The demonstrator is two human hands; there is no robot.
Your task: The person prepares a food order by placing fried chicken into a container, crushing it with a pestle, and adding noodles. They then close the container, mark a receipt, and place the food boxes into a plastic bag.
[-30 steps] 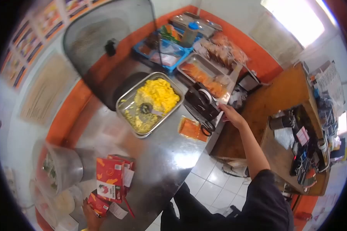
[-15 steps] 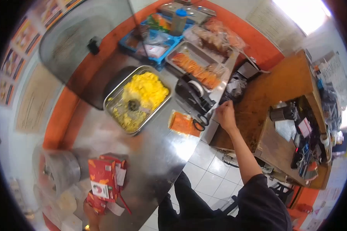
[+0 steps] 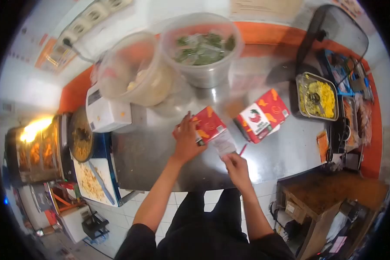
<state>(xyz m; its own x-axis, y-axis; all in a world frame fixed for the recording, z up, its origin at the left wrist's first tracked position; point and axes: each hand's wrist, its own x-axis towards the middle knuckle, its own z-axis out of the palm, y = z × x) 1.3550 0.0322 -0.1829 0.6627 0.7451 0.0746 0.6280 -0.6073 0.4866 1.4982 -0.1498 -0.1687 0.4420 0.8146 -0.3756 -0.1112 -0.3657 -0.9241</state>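
My left hand (image 3: 187, 139) grips the left side of a red printed food box (image 3: 209, 122) on the steel table, fingers over its edge. A white paper slip (image 3: 225, 143) with small print sticks out below that box. My right hand (image 3: 237, 168) pinches the lower end of the slip between thumb and fingers. Just right of the slip is a thin red stick like a pen (image 3: 243, 148), partly hidden. Beyond it lie other red boxes (image 3: 264, 115), stacked, the top one bearing a white logo panel.
Two clear plastic tubs (image 3: 199, 71) stand at the back, one with bagged greens. A white device (image 3: 107, 110) is left of them. A tray of yellow food (image 3: 317, 95) stands right. Far left are a knife (image 3: 100, 182) on a chopping board and a lit glass cabinet (image 3: 34, 149).
The view has swung left along the table. My right hand has come from the far right, by the wooden desk, to the paper slip. My left hand stays with a red box.
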